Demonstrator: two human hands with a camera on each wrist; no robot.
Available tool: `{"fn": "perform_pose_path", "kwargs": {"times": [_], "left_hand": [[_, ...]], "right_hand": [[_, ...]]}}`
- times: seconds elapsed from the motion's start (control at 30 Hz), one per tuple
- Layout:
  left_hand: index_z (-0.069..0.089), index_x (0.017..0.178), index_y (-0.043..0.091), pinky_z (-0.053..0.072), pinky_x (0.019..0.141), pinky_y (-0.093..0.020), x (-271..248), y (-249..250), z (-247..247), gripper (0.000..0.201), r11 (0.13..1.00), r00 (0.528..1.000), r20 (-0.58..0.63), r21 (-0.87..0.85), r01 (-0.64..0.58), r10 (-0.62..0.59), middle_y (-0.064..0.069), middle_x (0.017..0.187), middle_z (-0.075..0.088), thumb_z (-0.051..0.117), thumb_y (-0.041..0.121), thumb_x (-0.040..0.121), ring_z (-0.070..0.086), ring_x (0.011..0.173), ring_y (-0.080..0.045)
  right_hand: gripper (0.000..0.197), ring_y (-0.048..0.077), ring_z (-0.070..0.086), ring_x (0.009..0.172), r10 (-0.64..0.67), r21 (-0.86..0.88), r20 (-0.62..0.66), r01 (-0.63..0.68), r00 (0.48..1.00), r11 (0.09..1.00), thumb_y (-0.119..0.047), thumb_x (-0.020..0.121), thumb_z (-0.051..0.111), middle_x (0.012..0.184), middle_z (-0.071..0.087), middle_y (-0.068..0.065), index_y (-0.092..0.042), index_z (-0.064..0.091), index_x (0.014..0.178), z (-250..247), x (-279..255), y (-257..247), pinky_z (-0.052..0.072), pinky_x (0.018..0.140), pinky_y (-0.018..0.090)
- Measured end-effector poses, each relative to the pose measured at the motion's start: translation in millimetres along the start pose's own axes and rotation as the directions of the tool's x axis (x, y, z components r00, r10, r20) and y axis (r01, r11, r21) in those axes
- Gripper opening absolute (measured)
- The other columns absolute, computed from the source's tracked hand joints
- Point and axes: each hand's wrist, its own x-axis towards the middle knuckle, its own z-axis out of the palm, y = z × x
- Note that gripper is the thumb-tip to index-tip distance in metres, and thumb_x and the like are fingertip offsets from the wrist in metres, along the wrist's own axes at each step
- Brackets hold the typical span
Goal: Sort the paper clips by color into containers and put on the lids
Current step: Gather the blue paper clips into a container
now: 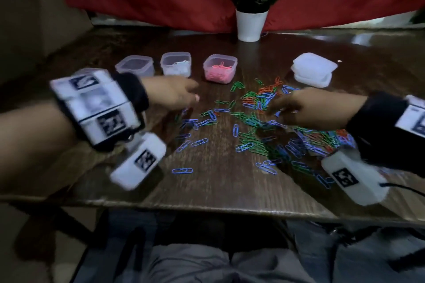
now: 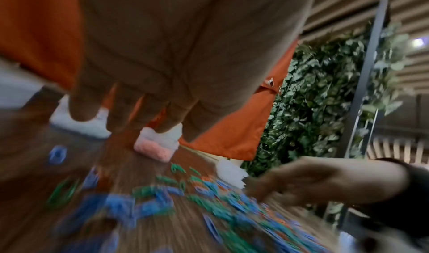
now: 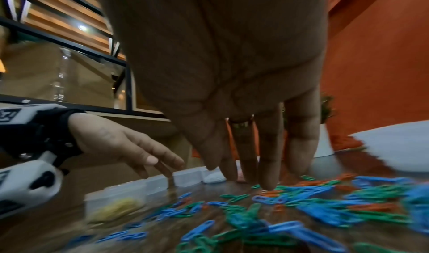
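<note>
Clips: blue, green and orange wire paper clips (image 1: pixel 259 119) are lying mixed on the dark wooden table (image 1: pixel 218 186), below the clear plastic tubs (image 1: pixel 220 68).
Left hand (image 1: pixel 171 94): hovering, fingers relaxed, holding nothing.
Right hand (image 1: pixel 315 108): fingers extended, touching the pile.
Advice: isolating one colour, pinching few clips.

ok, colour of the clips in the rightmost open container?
Pink; the pink clips show best in the head view.
</note>
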Motion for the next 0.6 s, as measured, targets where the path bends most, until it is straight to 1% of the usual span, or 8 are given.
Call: {"fn": "perform_pose_path", "kwargs": {"times": [0.07, 0.17, 0.27, 0.37, 0.43, 0.5, 0.53, 0.6], "left_hand": [[0.041, 0.136, 0.004, 0.036, 0.098, -0.03, -37.2, 0.2, 18.5, 0.067, 0.996, 1.0, 0.011, -0.084, -0.025, 0.026, -0.012, 0.138, 0.047, 0.04, 0.049, 0.086, 0.045, 0.124, -0.026], [0.046, 0.132, 0.007, 0.036, 0.094, -0.027, -80.2, -5.2, 53.3, 0.085, 0.992, 0.995, -0.101, -0.128, -0.017, 0.004, -0.011, 0.127, 0.052, 0.034, 0.063, 0.069, 0.048, 0.117, -0.025], [0.043, 0.122, 0.017, 0.035, 0.089, -0.027, -95.8, -8.5, 81.9, 0.063, 0.992, 0.982, -0.147, -0.063, 0.113, -0.121, -0.005, 0.118, 0.042, 0.054, 0.061, 0.078, 0.045, 0.115, -0.022], [0.036, 0.11, 0.017, 0.037, 0.091, -0.03, -95.9, -10.6, 89.8, 0.063, 0.976, 0.968, -0.141, -0.093, 0.197, -0.209, -0.002, 0.109, 0.032, 0.059, 0.063, 0.073, 0.044, 0.113, -0.026], [0.039, 0.113, 0.017, 0.034, 0.09, -0.026, -87.8, -14.2, 88.0, 0.063, 0.976, 0.973, -0.147, -0.148, 0.157, -0.179, 0.0, 0.105, 0.028, 0.061, 0.06, 0.073, 0.043, 0.113, -0.024], [0.043, 0.122, 0.017, 0.03, 0.082, -0.018, -78.5, -11.5, 86.7, 0.061, 0.98, 0.98, -0.181, -0.193, 0.043, -0.079, 0.001, 0.104, 0.032, 0.066, 0.05, 0.076, 0.044, 0.108, -0.018], [0.045, 0.124, 0.016, 0.029, 0.079, -0.017, -74.7, -7.6, 86.4, 0.06, 0.975, 0.979, -0.2, -0.223, -0.023, -0.023, 0.001, 0.102, 0.034, 0.069, 0.044, 0.076, 0.045, 0.1, -0.012], [0.05, 0.122, 0.013, 0.034, 0.073, -0.013, -68.9, -0.6, 86.0, 0.061, 0.933, 0.968, -0.247, -0.339, -0.122, 0.037, 0.003, 0.099, 0.039, 0.077, 0.033, 0.071, 0.045, 0.077, -0.001]], "right_hand": [[0.038, 0.018, 0.053, 0.116, -0.091, 0.005, 0.012, 0.091, 0.996, 0.996, -0.02, 0.092, 0.053, 0.127, 0.058, 0.003, -0.02, 0.053, 0.129, 3.3, 4.0, -24.3, 0.039, 0.097, 0.028], [0.038, 0.023, 0.053, 0.112, -0.23, -0.026, 0.031, 0.231, 0.973, 0.973, -0.024, 0.088, 0.058, 0.121, 0.058, 0.006, -0.016, 0.056, 0.125, 12.5, 22.6, -62.4, 0.042, 0.092, 0.029], [0.03, 0.029, 0.053, 0.107, -0.251, -0.11, 0.059, 0.256, 0.966, 0.96, -0.02, 0.085, 0.059, 0.104, 0.055, 0.013, -0.006, 0.059, 0.113, 22.4, 49.1, -85.0, 0.041, 0.079, 0.027], [0.03, 0.029, 0.056, 0.105, -0.156, -0.18, 0.081, 0.168, 0.984, 0.969, -0.019, 0.087, 0.056, 0.112, 0.059, 0.016, -0.001, 0.06, 0.111, 31.6, 63.9, -92.8, 0.043, 0.074, 0.026], [0.029, 0.026, 0.058, 0.096, -0.142, -0.159, 0.11, 0.159, 0.984, 0.974, -0.018, 0.086, 0.057, 0.112, 0.062, 0.014, -0.002, 0.062, 0.11, 37.2, 65.5, -92.8, 0.044, 0.073, 0.026], [0.025, 0.022, 0.059, 0.088, -0.164, -0.079, 0.148, 0.177, 0.975, 0.981, -0.017, 0.083, 0.06, 0.106, 0.066, 0.01, -0.008, 0.065, 0.106, 37.1, 61.3, -92.5, 0.046, 0.074, 0.026], [0.024, 0.021, 0.059, 0.087, -0.167, -0.032, 0.15, 0.173, 0.975, 0.984, -0.016, 0.083, 0.061, 0.104, 0.066, 0.009, -0.009, 0.066, 0.105, 34.0, 59.6, -92.5, 0.047, 0.074, 0.027], [0.02, 0.02, 0.056, 0.087, -0.155, 0.019, 0.058, 0.155, 0.986, 0.988, -0.012, 0.085, 0.058, 0.104, 0.065, 0.01, -0.009, 0.066, 0.102, 23.9, 62.8, -92.9, 0.04, 0.069, 0.024]]}}
